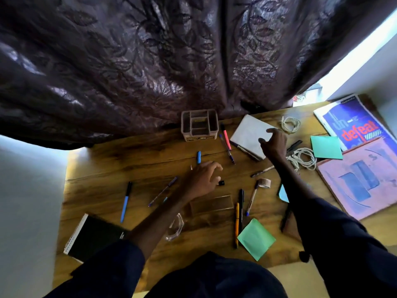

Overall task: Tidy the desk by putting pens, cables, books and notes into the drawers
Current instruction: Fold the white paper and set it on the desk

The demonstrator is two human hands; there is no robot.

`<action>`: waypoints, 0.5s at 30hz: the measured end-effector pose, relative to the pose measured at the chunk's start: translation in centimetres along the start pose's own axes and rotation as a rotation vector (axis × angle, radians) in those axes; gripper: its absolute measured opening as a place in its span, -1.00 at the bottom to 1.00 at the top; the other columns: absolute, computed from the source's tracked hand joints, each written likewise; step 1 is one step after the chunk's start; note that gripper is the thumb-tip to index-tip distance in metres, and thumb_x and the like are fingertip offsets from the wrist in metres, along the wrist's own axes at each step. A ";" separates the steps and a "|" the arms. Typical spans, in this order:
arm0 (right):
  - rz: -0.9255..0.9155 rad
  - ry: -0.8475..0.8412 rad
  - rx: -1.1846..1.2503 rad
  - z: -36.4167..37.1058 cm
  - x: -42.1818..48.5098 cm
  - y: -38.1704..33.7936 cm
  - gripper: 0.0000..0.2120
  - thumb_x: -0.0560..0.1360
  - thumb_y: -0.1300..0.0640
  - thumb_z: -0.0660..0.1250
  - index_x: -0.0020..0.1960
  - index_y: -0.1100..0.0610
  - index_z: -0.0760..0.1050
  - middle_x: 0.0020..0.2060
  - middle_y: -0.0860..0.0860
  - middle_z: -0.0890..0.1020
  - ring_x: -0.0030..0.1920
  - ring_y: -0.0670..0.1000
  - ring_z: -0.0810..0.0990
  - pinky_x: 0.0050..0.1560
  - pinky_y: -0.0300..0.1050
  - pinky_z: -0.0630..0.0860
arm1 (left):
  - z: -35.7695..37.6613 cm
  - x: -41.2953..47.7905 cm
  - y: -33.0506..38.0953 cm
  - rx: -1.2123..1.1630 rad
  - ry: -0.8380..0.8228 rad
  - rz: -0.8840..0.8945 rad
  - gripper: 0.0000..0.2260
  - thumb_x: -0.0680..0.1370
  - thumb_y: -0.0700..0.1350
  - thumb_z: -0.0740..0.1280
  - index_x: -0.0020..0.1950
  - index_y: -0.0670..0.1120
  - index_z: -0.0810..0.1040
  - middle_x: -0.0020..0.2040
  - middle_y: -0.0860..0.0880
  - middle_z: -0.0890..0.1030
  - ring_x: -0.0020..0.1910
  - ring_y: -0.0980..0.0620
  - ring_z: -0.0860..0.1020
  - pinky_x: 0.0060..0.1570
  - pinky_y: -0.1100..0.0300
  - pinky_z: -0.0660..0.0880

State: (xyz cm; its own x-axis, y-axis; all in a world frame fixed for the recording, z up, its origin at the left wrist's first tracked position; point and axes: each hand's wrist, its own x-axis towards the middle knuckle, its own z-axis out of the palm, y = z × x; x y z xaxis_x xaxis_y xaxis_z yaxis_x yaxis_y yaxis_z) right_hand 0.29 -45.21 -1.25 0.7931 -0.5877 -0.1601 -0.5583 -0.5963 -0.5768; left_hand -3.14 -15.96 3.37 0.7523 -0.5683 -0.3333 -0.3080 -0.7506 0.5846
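Head view: white notebook [247, 134] lies far-centre on the wooden desk [129, 160]. Right hand [274, 143] rests on its right corner, fingers spread, tips touching the cover, not curled round it. Pink pen [226, 137] just left of the notebook; white cables [304, 158] to its right. Left hand [203, 179] hovers mid-desk, fingers loosely curled, holding nothing, small black cap [221, 183] beside the fingertips. Blue pen [125, 201] lies well left, green note [255, 238] nearer the front edge.

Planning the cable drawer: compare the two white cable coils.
The farther white cable coil is smaller; the nearer white cable coil is larger and looser. The farther lies alone by the curtain; the nearer lies beside a green note. Both lie on the wooden desk.
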 end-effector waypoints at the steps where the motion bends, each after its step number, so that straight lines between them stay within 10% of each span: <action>1: -0.003 -0.028 -0.054 0.1 1.3 0.2 -0.52 0.46 0.16 0.50 0.31 0.28 0.50 0.26 0.26 0.54 0.29 0.25 0.47 0.25 0.01 0.38 | 0.0 1.1 0.4 0.018 -0.015 0.013 -0.72 0.61 -0.03 0.34 0.32 0.07 0.48 0.37 0.05 0.49 0.34 0.07 0.44 0.22 0.15 0.43; 15: -0.032 -0.298 -0.473 -0.8 7.6 0.5 0.10 0.17 -0.15 0.68 0.44 0.34 0.22 0.40 0.30 0.31 0.41 0.32 0.27 0.36 0.21 0.37 | 3.6 4.8 0.8 0.003 -0.086 0.059 -0.69 0.59 -0.05 0.37 0.30 0.11 0.42 0.24 0.12 0.56 0.20 0.08 0.53 0.13 0.05 0.54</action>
State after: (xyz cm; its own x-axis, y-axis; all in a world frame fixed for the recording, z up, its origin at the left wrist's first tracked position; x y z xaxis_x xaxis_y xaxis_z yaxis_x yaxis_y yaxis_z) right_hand 5.79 -50.43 -2.10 0.8074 -0.4262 -0.4079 -0.5269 -0.8319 -0.1739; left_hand -1.82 -20.47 -0.43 0.6797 -0.6387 -0.3606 -0.3527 -0.7157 0.6028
